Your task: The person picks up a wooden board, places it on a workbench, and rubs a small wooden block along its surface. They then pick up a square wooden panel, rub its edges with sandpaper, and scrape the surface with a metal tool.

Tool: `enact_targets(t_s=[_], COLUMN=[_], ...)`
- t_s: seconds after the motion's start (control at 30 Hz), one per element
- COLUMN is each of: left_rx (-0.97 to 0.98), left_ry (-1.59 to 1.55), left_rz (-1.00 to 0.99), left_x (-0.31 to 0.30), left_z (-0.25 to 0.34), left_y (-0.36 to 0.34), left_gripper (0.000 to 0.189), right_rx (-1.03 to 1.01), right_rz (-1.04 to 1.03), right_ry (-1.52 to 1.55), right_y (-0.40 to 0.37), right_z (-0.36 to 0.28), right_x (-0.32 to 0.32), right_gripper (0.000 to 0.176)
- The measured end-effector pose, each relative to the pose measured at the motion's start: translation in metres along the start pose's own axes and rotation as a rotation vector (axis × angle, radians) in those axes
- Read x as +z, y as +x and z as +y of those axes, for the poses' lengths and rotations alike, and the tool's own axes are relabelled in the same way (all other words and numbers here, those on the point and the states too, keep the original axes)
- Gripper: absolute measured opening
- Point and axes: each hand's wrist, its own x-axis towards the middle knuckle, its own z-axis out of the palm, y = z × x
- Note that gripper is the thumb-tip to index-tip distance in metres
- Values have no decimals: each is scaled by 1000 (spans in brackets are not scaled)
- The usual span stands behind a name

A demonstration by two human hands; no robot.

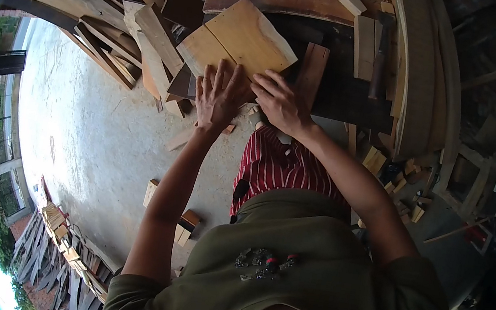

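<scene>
Two pale yellow wooden boards lie edge to edge on the dark workbench, a thin dark seam running between them. My left hand rests at their near edge, its fingers spread and the tips on the wood. At the near right corner is my right hand, fingers stretched out over the board; its thumb is hidden. A reddish-brown wooden strip lies just right of the boards, close to my right hand.
The dark bench top also carries a wooden block and a hammer-like tool. Stacked planks lean on the left, and long curved boards stand on the right. Offcuts lie on the concrete floor.
</scene>
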Motion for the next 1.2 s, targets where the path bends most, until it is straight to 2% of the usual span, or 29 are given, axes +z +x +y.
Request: enact_targets(t_s=[0.03, 0.07, 0.2, 0.27, 0.33, 0.4, 0.53, 0.57, 0.67, 0.73, 0.87, 0.93, 1.03, 1.13, 1.2], left_rx=[10, 19, 3, -25, -19, -21, 3, 7, 12, -4, -6, -11, -33, -56, -70], left_ry=[16, 32, 22, -7, -30, -37, -34, -38, -11, 19, -68, -97, -144, -155, -154], left_rz=[-2, -3, -71, -89, -92, -103, -113, -102, -94, -100, -92, -80, -48, -40, -24], left_x=[-1, -1, -4, -4, -4, -7, -2, -1, 2, 3, 0, 1, 3, 4, 6], left_z=[1, 3, 10, 13, 16, 16, 12, 11, 10, 11, 12, 12, 13, 12, 14], left_y=[-2, -4, -12, -14, -17, -18, -23, -24, -29, -34, -39, -39, -38, -39, -39], left_gripper=[64, 63, 55, 54, 54, 56, 63, 69, 71, 72, 72, 71, 66, 62, 61], right_rx=[29, 32, 334, 547, 727, 813, 752, 766, 609, 550, 388, 335, 380, 319, 380], right_rz=[-58, -61, 307, 342, 262, 119, 85, 116, 118, 91, -108, -158, -257, -199, -261], right_ry=[117, 103, -298, -521, -680, -636, -555, -447, -370, -146, 47, 128, 108, 129, 109], right_y=[-2, -3, -12, -22, -32, -40, -39, -40, -49, -40, -50, -55, -60, -58, -57], right_z=[3, 10, 77, 125, 169, 206, 226, 227, 187, 115, 34, 12, -8, -11, -14], right_x=[-7, -16, -59, -78, -86, -86, -88, -90, -93, -102, -97, -89, -81, -70, -72], right_gripper=[31, 31, 31, 39, 47, 53, 61, 66, 68, 68, 67, 64, 61, 61, 61])
